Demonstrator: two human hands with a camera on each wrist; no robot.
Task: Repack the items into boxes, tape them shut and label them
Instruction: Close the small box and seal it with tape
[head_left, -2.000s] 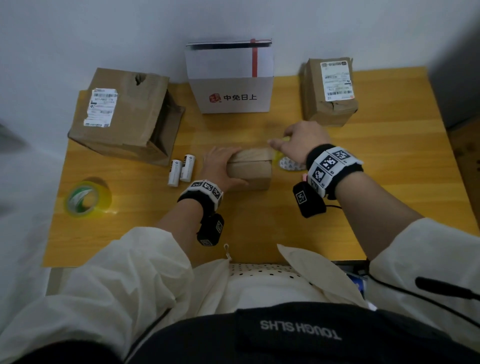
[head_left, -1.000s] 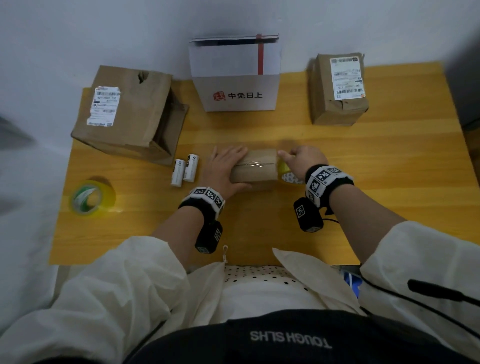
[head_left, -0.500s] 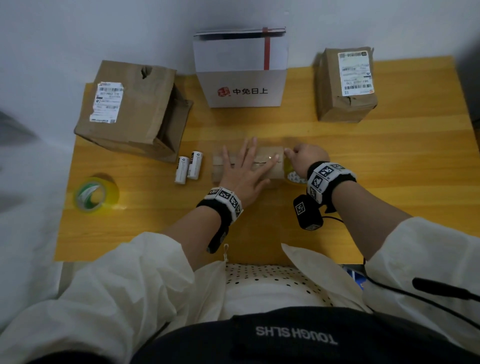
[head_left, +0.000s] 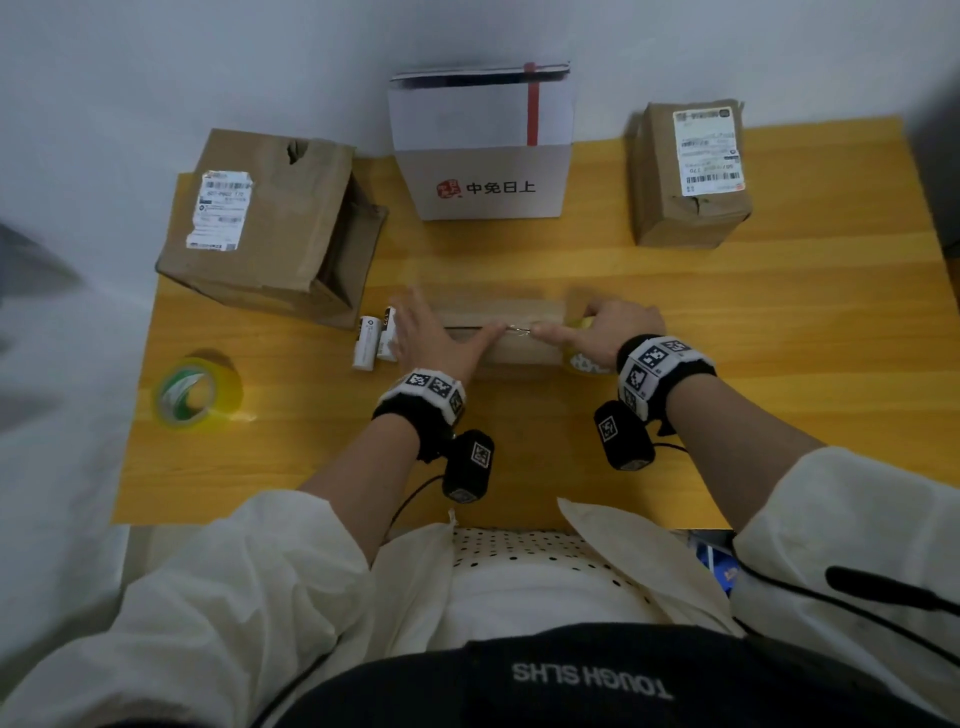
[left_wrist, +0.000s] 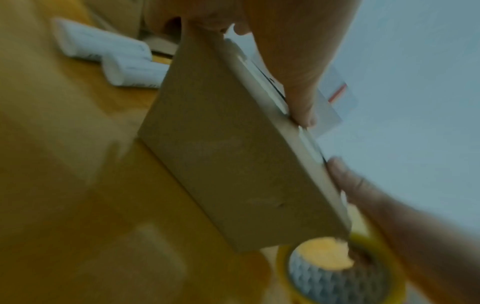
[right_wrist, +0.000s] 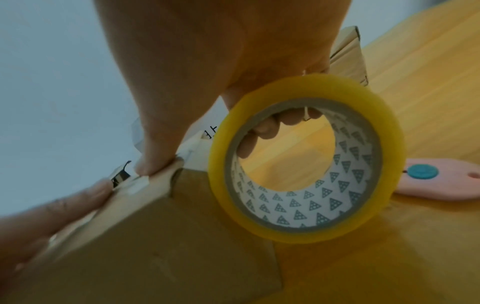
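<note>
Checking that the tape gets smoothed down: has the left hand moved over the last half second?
Yes. The left hand slid left along the small box, toward the two white tubes, which stayed put.

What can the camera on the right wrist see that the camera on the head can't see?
Only the right wrist view shows a pink cutter with a teal button lying on the table behind the tape roll, and the fingers hooked through the roll's core.

Only the head view shows the white box, the labelled boxes, a second tape roll and two small white tubes.

Both show the right hand and left hand pressing tape onto the small brown box.
</note>
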